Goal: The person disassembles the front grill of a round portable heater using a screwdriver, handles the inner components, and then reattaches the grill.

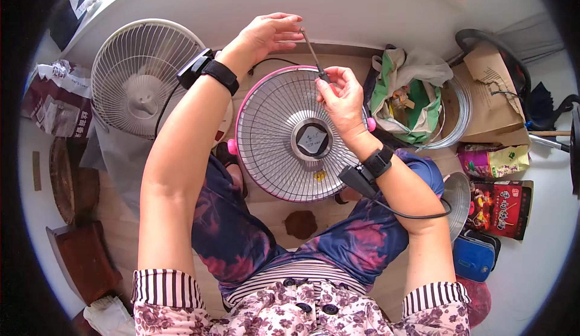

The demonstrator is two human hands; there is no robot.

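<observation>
A screwdriver (312, 48) is held above the upper rim of a round, pink-rimmed heater (312, 140), its dark handle clamped between the thumb and fingers of a person's right hand (343, 99). The left hand (266, 35) is raised just beyond, fingers stretched out at the tool's metal tip; whether they touch it or hold anything cannot be told. The two hands are apart, with the shaft slanting between them.

The heater, a wire grille over a silvery dish with a pink knob on either side, sits between the seated person's knees, its face turned up. Black straps with small devices circle both wrists.

At left, a white fan (142, 76) with a wire cage stands near the wall, a maroon bag (63, 97) beside it. At right, a green-and-white bag (379, 100) gapes next to a coil of wire (464, 115) and torn cardboard (490, 85). Below them lie a red box (501, 209) and a blue case (473, 256).
</observation>
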